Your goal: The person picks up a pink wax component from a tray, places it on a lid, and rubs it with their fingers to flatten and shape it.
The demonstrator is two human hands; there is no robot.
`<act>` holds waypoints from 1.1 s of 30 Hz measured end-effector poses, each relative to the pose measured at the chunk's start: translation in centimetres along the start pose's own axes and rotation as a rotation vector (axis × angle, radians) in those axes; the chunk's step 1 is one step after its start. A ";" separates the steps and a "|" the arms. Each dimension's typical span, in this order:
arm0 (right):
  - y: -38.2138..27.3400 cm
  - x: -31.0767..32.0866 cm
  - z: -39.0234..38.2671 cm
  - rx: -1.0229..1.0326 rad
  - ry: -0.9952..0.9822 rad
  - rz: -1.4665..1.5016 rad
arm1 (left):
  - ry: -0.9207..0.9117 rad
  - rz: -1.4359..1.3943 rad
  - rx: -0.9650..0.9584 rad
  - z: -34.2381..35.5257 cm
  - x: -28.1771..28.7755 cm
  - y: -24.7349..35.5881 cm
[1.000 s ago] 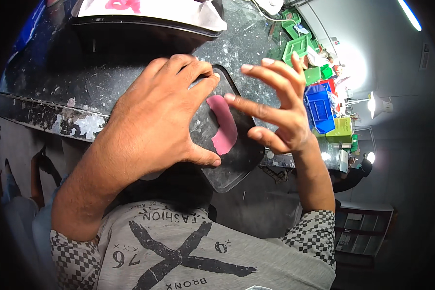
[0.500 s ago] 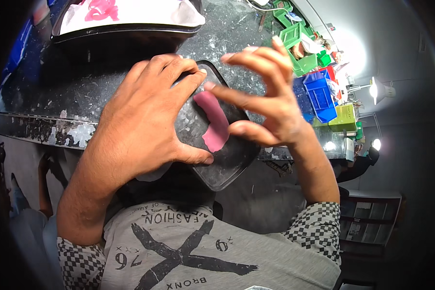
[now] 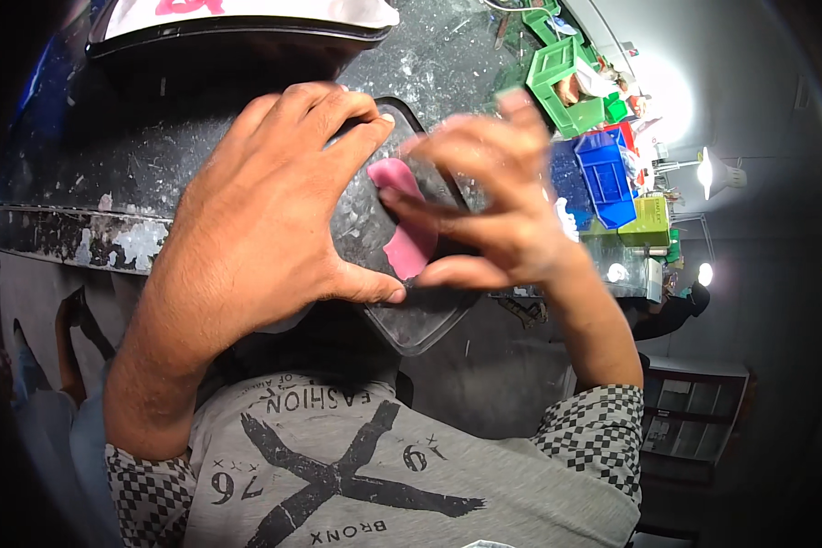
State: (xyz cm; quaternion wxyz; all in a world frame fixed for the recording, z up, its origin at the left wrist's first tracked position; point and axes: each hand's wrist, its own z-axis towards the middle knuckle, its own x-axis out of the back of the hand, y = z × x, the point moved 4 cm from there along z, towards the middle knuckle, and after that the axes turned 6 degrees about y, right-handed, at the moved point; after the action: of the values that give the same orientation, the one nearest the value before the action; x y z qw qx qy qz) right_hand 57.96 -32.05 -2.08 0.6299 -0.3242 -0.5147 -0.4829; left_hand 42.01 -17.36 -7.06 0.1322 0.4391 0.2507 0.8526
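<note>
Right hand [image 3: 502, 215] has moved toward six o'clock: its blurred fingers now cross the pink strip [image 3: 413, 251], while earlier the forefinger was at the strip's twelve o'clock end. Left hand [image 3: 256, 215], at nine o'clock, spreads thumb and fingers over the black plate [image 3: 416, 324] under the strip, probably to steady it; this spread stays the same, but whether either hand grips, I cannot tell

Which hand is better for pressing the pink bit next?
Probably the right hand: its fingers are already over the pink bit. The left hand spreads across the black tray's left side.
</note>
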 end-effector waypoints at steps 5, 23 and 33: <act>0.7 2.5 1.3 -0.071 0.059 -0.040 | 0.013 0.017 0.013 0.0 0.3 -0.1; -0.9 0.1 -1.0 -0.029 0.017 0.094 | 0.003 -0.012 0.010 0.2 0.4 0.0; -1.9 1.4 0.1 -0.006 0.098 -0.025 | -0.006 0.030 0.007 -0.3 0.4 -0.1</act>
State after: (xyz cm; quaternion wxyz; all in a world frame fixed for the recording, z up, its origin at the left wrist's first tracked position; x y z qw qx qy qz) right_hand 56.14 -32.93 -0.87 0.6474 -0.2956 -0.4860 -0.5073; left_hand 41.55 -17.17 -6.95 0.1184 0.4456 0.2464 0.8525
